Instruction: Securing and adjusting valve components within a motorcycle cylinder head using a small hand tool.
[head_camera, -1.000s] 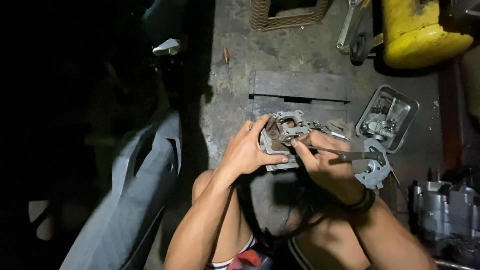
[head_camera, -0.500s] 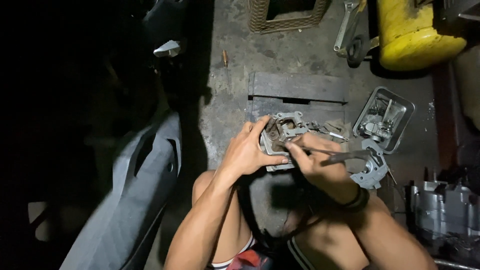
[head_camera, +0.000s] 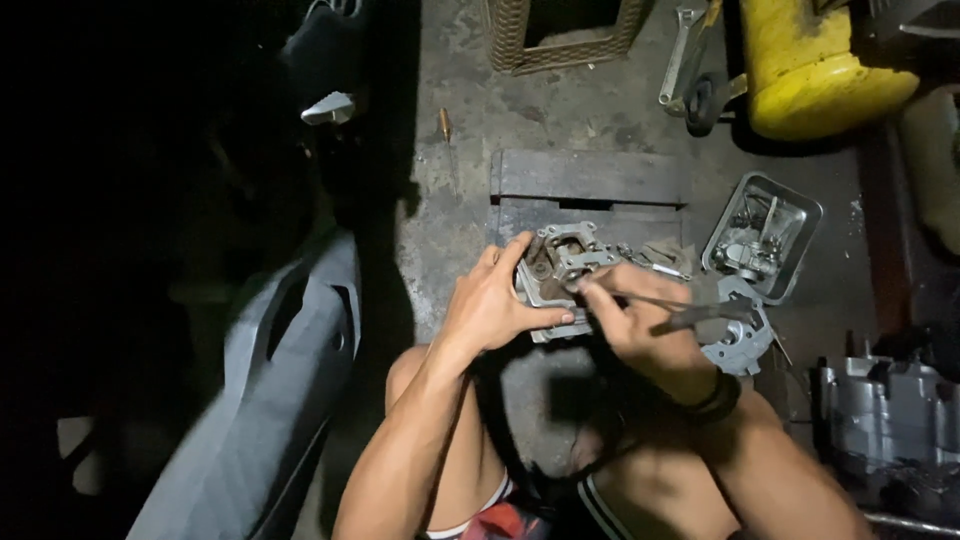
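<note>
Held over a dark wooden block (head_camera: 590, 178) on the stained concrete floor (head_camera: 470, 200), between the knees: a grey cast-metal engine part with a square opening and small ports (head_camera: 558, 268). Looks heavy for its size and fully rigid, with sharp cast edges and probably an oily film, so likely slippery on the flat faces; best taken by the outer walls and corners, keeping clear of the machined opening and the small fittings inside, which seem the only delicate spots.

Left hand (head_camera: 495, 305) clamped on the part's near side, fingers curled around its left edge and thumb pressed along the lower rim, wrist bent inward, forearm rising from lower left. Right hand (head_camera: 640, 325) closed around a slim dark metal tool (head_camera: 690, 312), forefinger and thumb pinched near its working end where it meets the part's top; handle trailing off to the right. Black band on the right wrist (head_camera: 715, 398).

Just right of the hands, a round grey metal cover (head_camera: 745, 340) and, beyond it, a shallow rectangular metal tray of small parts (head_camera: 762, 238). Farther off: a yellow plastic container (head_camera: 810, 70), a wrench (head_camera: 678, 55), a grey engine casing (head_camera: 890, 425), and a grey plastic body panel (head_camera: 280, 390) on the left
</note>
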